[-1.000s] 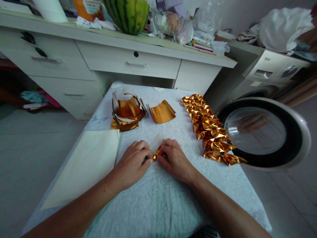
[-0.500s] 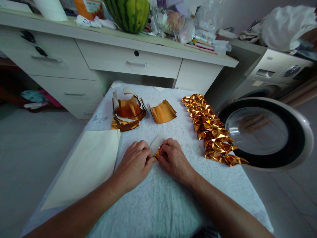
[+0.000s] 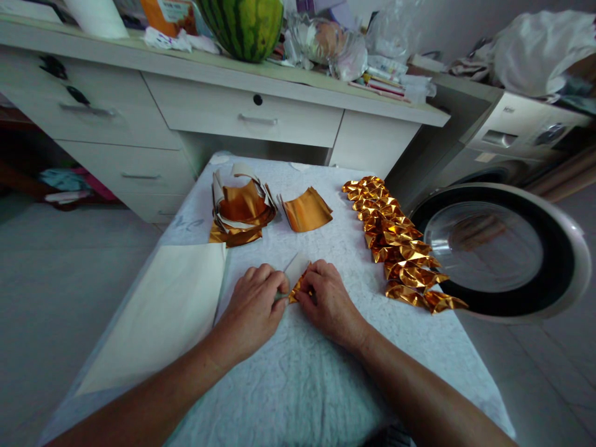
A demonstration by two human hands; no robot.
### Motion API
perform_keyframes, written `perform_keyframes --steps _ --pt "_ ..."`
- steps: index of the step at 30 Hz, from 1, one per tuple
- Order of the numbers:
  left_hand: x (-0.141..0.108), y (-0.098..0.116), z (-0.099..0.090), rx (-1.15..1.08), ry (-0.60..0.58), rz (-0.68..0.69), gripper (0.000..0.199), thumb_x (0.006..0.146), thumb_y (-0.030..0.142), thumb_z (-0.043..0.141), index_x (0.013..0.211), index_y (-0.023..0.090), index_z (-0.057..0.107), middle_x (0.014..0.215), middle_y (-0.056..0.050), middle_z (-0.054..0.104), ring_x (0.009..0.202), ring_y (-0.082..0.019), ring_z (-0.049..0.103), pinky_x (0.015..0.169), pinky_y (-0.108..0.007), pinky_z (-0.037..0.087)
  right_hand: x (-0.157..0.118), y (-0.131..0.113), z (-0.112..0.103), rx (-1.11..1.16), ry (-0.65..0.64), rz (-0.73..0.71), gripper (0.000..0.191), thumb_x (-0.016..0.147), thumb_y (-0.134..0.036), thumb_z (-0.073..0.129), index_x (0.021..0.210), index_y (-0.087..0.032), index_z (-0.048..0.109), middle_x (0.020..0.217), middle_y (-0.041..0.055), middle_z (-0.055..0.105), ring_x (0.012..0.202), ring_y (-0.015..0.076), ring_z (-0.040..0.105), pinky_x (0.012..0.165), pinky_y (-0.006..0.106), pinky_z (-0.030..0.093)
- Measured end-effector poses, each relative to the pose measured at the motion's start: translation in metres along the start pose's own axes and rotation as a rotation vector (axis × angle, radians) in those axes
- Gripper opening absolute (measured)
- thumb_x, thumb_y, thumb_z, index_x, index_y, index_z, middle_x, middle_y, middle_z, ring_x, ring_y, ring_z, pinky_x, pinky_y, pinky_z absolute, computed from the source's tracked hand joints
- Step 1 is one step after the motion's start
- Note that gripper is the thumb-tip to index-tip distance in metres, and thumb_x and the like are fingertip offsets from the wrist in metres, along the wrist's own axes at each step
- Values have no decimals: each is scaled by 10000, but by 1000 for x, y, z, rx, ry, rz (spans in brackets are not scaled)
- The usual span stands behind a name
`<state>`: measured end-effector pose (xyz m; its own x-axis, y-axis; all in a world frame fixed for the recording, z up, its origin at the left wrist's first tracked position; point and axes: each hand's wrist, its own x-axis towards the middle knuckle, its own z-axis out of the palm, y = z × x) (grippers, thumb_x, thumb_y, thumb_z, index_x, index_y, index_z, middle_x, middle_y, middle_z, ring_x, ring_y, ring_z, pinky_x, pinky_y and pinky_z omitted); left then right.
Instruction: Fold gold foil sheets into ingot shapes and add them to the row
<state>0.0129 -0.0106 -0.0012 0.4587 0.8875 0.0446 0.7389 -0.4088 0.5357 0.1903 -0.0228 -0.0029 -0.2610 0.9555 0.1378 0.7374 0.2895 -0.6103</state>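
Between my two hands is a sheet of gold foil paper (image 3: 297, 270), partly folded, its pale back facing up and a crinkled gold edge showing. My left hand (image 3: 259, 297) pinches its left edge between thumb and forefinger. The gold side is gripped by the curled fingers of my right hand (image 3: 328, 299), which hide part of it. Just beyond lies a small curved stack of gold foil sheets (image 3: 308, 211). To its left sits a larger curled pile of foil paper (image 3: 242, 205). Several folded gold foil pieces (image 3: 395, 239) form a long row on the right.
A cream paper sheet (image 3: 158, 310) lies at the left of the cloth-covered table (image 3: 298, 385). Behind stands a white drawer counter (image 3: 251, 105) bearing a watermelon (image 3: 244, 28) and plastic bags. The open round washing machine door (image 3: 493, 248) borders the table's right side.
My left fingers have shifted slightly left along the foil paper, and more of its crinkled gold edge shows between my hands. My right hand stays almost in place.
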Motion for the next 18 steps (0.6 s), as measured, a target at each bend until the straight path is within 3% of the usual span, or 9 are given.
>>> perform_keyframes --steps 6,18 --pt "-1 0 1 -79 -8 -21 243 816 116 530 991 265 608 1003 -21 552 1002 -230 479 877 -407 387 1 -4 -3 -9 -13 4 119 795 -95 578 776 -184 501 856 40 507 852 196 462 796 344 390" --pt "1 1 -2 -54 -47 -15 251 831 152 533 1015 268 659 999 -28 568 996 -234 494 868 -415 402 1 -3 1 -58 8 -5 178 789 -109 522 951 -179 495 953 75 535 895 224 464 820 378 405"
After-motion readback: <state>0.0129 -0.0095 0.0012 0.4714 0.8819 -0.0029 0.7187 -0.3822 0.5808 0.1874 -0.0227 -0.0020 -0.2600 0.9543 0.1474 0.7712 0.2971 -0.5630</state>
